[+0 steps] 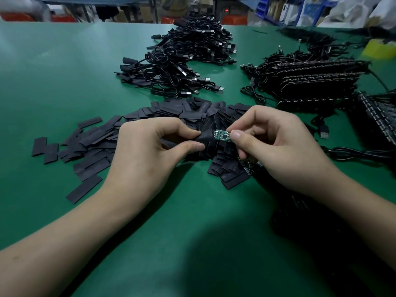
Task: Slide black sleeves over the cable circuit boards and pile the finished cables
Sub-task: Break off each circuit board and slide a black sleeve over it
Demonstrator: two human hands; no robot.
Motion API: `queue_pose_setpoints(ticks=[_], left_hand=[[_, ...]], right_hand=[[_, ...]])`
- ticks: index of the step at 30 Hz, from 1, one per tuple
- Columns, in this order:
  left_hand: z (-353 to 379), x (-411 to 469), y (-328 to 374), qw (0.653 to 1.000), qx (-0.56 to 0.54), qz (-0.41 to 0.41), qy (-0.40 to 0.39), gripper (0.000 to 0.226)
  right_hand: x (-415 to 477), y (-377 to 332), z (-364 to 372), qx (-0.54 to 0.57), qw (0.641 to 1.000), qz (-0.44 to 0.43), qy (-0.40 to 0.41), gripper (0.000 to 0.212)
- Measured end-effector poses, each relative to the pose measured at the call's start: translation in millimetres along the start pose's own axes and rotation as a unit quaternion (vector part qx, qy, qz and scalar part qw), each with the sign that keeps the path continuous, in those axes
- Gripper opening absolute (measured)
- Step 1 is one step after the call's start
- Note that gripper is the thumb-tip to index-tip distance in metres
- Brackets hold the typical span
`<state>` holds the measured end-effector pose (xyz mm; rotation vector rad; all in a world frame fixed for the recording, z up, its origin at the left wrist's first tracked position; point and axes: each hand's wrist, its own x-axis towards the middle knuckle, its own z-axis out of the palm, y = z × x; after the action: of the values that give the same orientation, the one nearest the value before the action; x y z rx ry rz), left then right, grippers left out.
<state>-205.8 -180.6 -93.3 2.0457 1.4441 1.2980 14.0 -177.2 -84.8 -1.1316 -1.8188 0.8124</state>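
Head | left hand (147,151) pinches black sleeve (205,139) — right hand (276,146) pinches circuit board (222,135) at sleeve's edge

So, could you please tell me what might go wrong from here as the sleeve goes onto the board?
1. The left hand pinches the black sleeve fairly flat, so the circuit board may snag at its mouth.
2. The right hand pinches only the board's far end with its fingertips; a harder push could tilt it or let it slip.
3. A dropped sleeve would be hard to find among the loose sleeves beneath.
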Motion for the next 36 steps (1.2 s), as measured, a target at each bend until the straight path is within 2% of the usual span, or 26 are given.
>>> queue_pose_setpoints(ticks=[11, 18, 22, 27, 33, 36], left_hand=[[-1.0, -1.9, 0.8, 1.0, 0.004, 0.012, -0.002, 0.016], [-4.5, -1.4, -1.6, 0.985, 0.109, 0.134, -0.006, 0.02], [-6.1, 0.9, -5.1, 0.978, 0.129, 0.165, -0.023, 0.02], [-5.2, 1.8, -5.1, 0.981, 0.113, 0.155, -0.029, 0.023], [-2.1, 0.5, -3.0, 0.987, 0.079, 0.129, -0.046, 0.023], [-2.7, 0.5, -3.9, 0.986, 0.079, 0.135, -0.05, 0.023]], right_hand=[[0.3, 2.6, 0.9, -0.001, 1.0, 0.02, -0.015, 0.009], [1.2, 1.9, -0.9, -0.01, 0.999, 0.035, -0.02, 0.006], [2.8, -0.1, -1.7, 0.005, 0.998, 0.056, -0.028, 0.011], [3.2, -1.1, -3.4, 0.036, 0.997, 0.069, -0.028, 0.008], [2.2, -1.2, -0.2, -0.008, 0.997, 0.056, -0.045, 0.009], [2.0, -1.8, -0.5, 0.009, 0.997, 0.061, -0.045, 0.008]])
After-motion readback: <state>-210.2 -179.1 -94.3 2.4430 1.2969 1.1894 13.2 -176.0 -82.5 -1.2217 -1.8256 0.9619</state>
